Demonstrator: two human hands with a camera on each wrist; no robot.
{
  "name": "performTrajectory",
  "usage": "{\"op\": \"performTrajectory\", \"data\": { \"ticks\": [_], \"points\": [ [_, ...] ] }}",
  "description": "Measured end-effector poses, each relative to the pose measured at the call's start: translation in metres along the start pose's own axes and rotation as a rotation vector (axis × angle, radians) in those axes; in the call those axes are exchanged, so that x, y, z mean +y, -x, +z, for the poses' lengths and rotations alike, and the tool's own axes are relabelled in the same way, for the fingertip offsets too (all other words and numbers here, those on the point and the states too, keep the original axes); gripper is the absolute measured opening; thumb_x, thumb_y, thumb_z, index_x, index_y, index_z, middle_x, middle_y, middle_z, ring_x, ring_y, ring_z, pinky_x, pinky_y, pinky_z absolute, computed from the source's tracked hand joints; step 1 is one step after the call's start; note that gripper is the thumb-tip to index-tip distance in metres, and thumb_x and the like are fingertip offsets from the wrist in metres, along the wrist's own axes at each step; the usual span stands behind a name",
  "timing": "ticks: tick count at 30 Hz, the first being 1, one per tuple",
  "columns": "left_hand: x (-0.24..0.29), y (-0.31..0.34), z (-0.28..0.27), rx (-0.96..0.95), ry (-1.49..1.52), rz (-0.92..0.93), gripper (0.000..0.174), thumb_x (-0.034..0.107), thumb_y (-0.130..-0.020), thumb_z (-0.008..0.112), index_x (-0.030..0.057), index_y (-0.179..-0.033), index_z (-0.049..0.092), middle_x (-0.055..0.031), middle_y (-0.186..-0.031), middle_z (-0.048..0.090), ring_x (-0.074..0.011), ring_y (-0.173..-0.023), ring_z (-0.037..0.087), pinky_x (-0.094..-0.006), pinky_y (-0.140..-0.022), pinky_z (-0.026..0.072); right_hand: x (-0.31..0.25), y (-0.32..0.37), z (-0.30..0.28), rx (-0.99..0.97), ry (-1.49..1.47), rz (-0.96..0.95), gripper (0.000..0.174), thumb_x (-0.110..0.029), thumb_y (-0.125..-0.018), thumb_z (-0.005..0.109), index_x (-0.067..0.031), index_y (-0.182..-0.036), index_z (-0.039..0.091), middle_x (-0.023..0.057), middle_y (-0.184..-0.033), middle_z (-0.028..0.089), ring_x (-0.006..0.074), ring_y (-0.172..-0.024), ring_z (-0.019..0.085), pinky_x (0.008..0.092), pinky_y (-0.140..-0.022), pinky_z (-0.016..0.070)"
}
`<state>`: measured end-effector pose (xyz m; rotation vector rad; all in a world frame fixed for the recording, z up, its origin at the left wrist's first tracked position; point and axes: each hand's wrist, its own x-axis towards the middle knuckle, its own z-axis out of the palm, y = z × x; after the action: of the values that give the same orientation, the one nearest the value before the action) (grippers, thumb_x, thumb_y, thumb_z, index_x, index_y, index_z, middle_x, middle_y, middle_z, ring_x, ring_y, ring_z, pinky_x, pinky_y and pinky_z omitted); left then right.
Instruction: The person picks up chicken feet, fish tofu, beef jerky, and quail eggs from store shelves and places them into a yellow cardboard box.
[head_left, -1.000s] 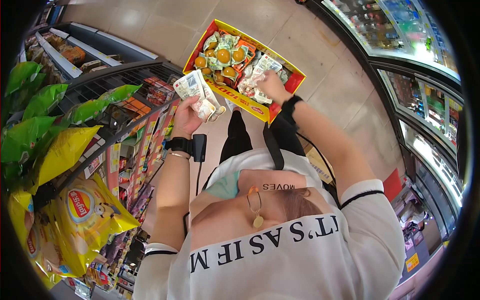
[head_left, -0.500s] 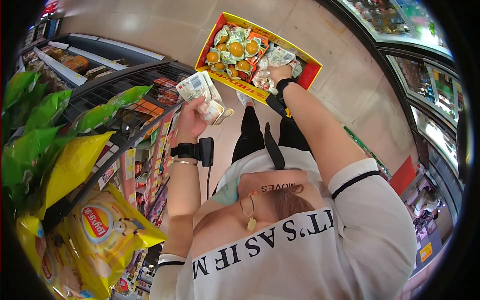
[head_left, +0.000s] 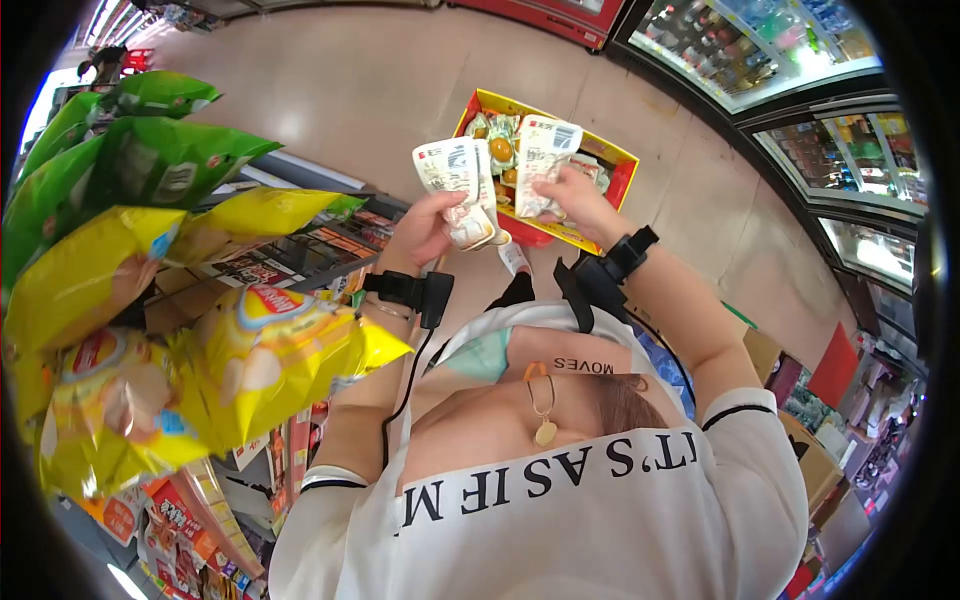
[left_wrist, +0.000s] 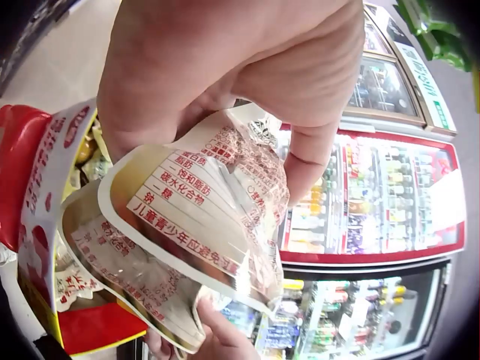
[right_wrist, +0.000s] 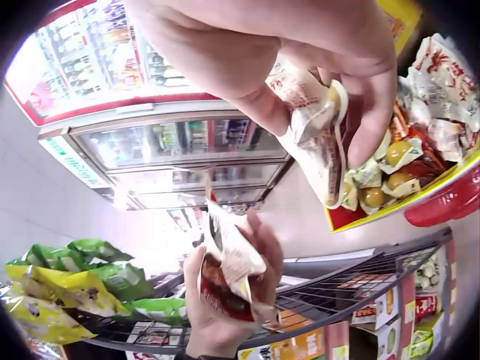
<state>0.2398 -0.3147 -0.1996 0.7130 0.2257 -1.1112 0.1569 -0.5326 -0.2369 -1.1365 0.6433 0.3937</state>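
My left hand (head_left: pixel 425 230) grips a few white printed vacuum-sealed snack pouches (head_left: pixel 455 165) by their lower part, fanned slightly apart. In the left wrist view, red nutrition text covers the nearest pouch (left_wrist: pixel 187 199). Level with it, my right hand (head_left: pixel 585 203) pinches another white pouch (head_left: pixel 547 150) between thumb and fingers. This pouch (right_wrist: pixel 315 142) hangs over the edge of a yellow and red carton (head_left: pixel 628 170). Inside the carton lie small packs with round orange-brown pieces (right_wrist: pixel 397 154) and more white pouches (right_wrist: pixel 442 90), partly hidden by the hands.
To the left, yellow chip bags (head_left: pixel 270 360) and green bags (head_left: pixel 150 160) bulge out over a wire shelf (right_wrist: pixel 360 281). Glass-door drink coolers (head_left: pixel 850 150) line the right side. Tiled floor (head_left: pixel 350 80) runs between them. Cardboard boxes (head_left: pixel 810 465) stand at the lower right.
My right hand has come up out of the carton with a white pouch and moved toward the left hand. The left hand keeps its pouches. The view has shifted, bringing the chip bags closer.
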Motion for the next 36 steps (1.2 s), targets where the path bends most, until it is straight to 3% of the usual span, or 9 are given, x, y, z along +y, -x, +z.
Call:
{"op": "performTrajectory", "data": {
  "ticks": [5, 6, 10, 15, 18, 20, 23, 26, 36],
  "points": [
    [-0.006, 0.001, 0.025, -0.075, -0.107, 0.072, 0.041, 0.007, -0.084, 0.049, -0.0019, -0.123, 0.04, -0.0137, -0.118, 0.052, -0.0235, -0.107, 0.053, -0.0402, -0.092, 0.0426, -0.003, 0.019, 0.033, -0.216, -0.048, -0.254, 0.025, -0.014, -0.085, 0.055, -0.0002, -0.106, 0.051, 0.0086, -0.099, 0.06, 0.0123, -0.086, 0.058, 0.0253, -0.068, 0.0494],
    [-0.008, 0.003, 0.026, -0.077, -0.103, 0.112, 0.041, 0.007, -0.084, 0.049, -0.0019, -0.123, 0.04, -0.0137, -0.118, 0.052, -0.0235, -0.107, 0.053, -0.0402, -0.092, 0.0426, -0.002, 0.016, 0.03, -0.185, -0.004, -0.12, 0.024, -0.013, -0.087, 0.051, 0.0006, -0.107, 0.051, 0.0082, -0.1, 0.059, 0.0128, -0.088, 0.057, 0.0259, -0.075, 0.047],
    [-0.019, 0.027, 0.035, -0.084, -0.106, 0.134, 0.04, 0.008, -0.086, 0.046, -0.003, -0.124, 0.04, -0.0142, -0.119, 0.052, -0.0225, -0.107, 0.053, -0.0381, -0.093, 0.0427, -0.019, 0.047, 0.043, -0.33, 0.016, -0.239, 0.024, -0.009, -0.091, 0.042, 0.0019, -0.111, 0.049, 0.0075, -0.105, 0.058, 0.0134, -0.095, 0.056, 0.0278, -0.082, 0.045],
    [-0.049, 0.062, 0.056, -0.096, -0.074, 0.207, 0.039, 0.011, -0.088, 0.045, -0.0025, -0.125, 0.039, -0.0142, -0.12, 0.051, -0.0226, -0.108, 0.053, -0.0377, -0.095, 0.0413, -0.044, 0.109, 0.045, -0.383, 0.197, -0.081, 0.031, -0.018, -0.093, 0.043, -0.0011, -0.118, 0.045, 0.0069, -0.111, 0.055, 0.013, -0.098, 0.055, 0.0275, -0.085, 0.0441],
    [-0.08, 0.081, 0.063, -0.033, 0.066, 0.216, 0.04, 0.012, -0.088, 0.049, -0.0022, -0.124, 0.04, -0.0143, -0.121, 0.05, -0.0225, -0.109, 0.052, -0.0368, -0.096, 0.0404, -0.033, 0.122, 0.031, -0.57, 0.24, -0.136, 0.04, -0.023, -0.091, 0.048, -0.0034, -0.125, 0.039, 0.0055, -0.118, 0.051, 0.0131, -0.103, 0.052, 0.028, -0.084, 0.0447],
    [-0.099, 0.104, 0.09, 0.042, 0.075, 0.266, 0.038, 0.012, -0.088, 0.052, -0.0028, -0.121, 0.043, -0.0137, -0.118, 0.053, -0.0209, -0.106, 0.054, -0.0354, -0.095, 0.0418, -0.024, 0.131, 0.019, -0.661, 0.399, -0.202, 0.045, -0.024, -0.089, 0.052, -0.0057, -0.127, 0.037, 0.0052, -0.117, 0.052, 0.0133, -0.101, 0.053, 0.0282, -0.079, 0.0473],
    [-0.137, 0.115, 0.095, 0.091, 0.16, 0.354, 0.036, 0.012, -0.088, 0.052, -0.0026, -0.119, 0.044, -0.0139, -0.114, 0.055, -0.0193, -0.101, 0.057, -0.0336, -0.09, 0.046, -0.021, 0.156, 0.01, -0.66, 0.477, -0.031, 0.039, -0.024, -0.088, 0.053, -0.0102, -0.122, 0.041, 0.0047, -0.108, 0.057, 0.0114, -0.086, 0.06, 0.025, -0.058, 0.0511],
    [-0.169, 0.138, 0.1, 0.205, 0.234, 0.434, 0.034, 0.01, -0.088, 0.051, -0.0032, -0.118, 0.044, -0.0137, -0.112, 0.056, -0.0191, -0.1, 0.057, -0.0335, -0.089, 0.0465, -0.005, 0.166, 0.018, -0.72, 0.45, 0.055, 0.036, -0.022, -0.088, 0.052, -0.0101, -0.12, 0.041, 0.0046, -0.106, 0.058, 0.0121, -0.083, 0.061, 0.0252, -0.054, 0.0519],
    [-0.233, 0.26, 0.089, 0.376, 0.327, 0.795, 0.037, 0.01, -0.088, 0.05, -0.0038, -0.122, 0.041, -0.0149, -0.118, 0.052, -0.0214, -0.108, 0.053, -0.0338, -0.092, 0.045, 0.041, 0.215, 0.115, -1.132, 0.622, 0.145, 0.065, -0.006, -0.074, 0.064, -0.0061, -0.127, 0.027, 0.0075, -0.113, 0.053, 0.0164, -0.092, 0.059, 0.0261, -0.058, 0.0531]
  ]
}}
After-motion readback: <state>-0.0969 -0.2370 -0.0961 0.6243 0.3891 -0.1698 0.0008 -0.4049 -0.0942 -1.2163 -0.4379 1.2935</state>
